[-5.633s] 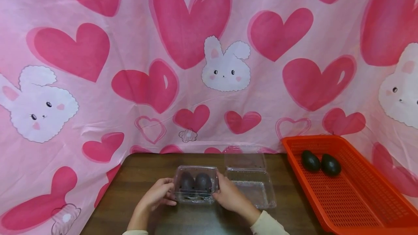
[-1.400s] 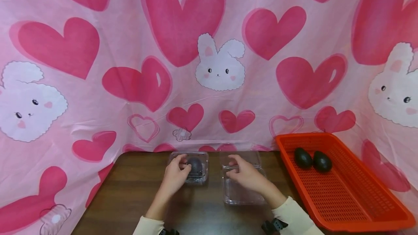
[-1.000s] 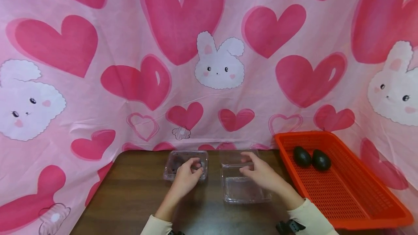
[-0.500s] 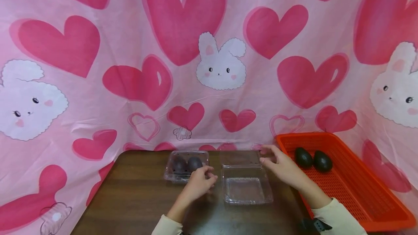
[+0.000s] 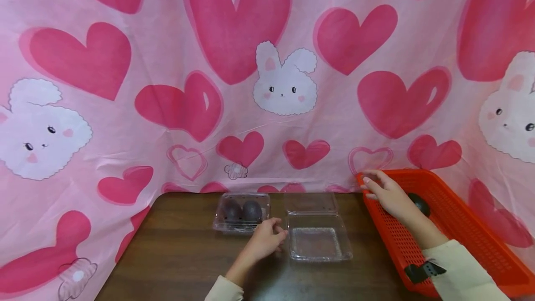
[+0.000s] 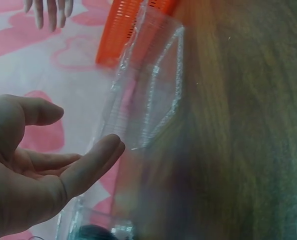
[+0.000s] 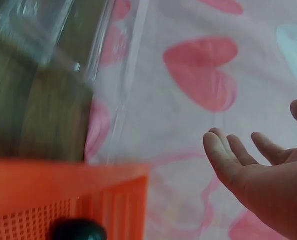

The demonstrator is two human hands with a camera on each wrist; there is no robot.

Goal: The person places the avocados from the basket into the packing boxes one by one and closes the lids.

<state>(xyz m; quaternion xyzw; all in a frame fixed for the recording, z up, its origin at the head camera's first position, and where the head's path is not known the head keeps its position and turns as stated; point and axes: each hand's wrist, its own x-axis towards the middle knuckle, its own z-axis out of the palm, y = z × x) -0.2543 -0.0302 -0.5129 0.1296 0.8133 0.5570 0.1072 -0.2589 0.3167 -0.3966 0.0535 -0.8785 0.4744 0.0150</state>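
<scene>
My right hand hovers over the left rim of the orange basket, fingers loosely bent and holding nothing. One dark green avocado shows in the basket past my wrist; my hand hides whatever lies behind it. My left hand floats above the table between two clear plastic boxes, its fingers relaxed with nothing in them. To its upper left stands a closed clamshell box with two dark avocados inside. To its right an open clamshell box lies with its lid tipped back, nothing inside.
The brown wooden table ends at a pink cloth printed with hearts and rabbits, hanging at the back and sides. The basket's raised rim stands along the table's right side. A black strap circles my right wrist.
Earlier both hands held the closed box; it now stands farther back, released. My right hand has moved right from above the open box to the basket. My left hand has drifted right.
</scene>
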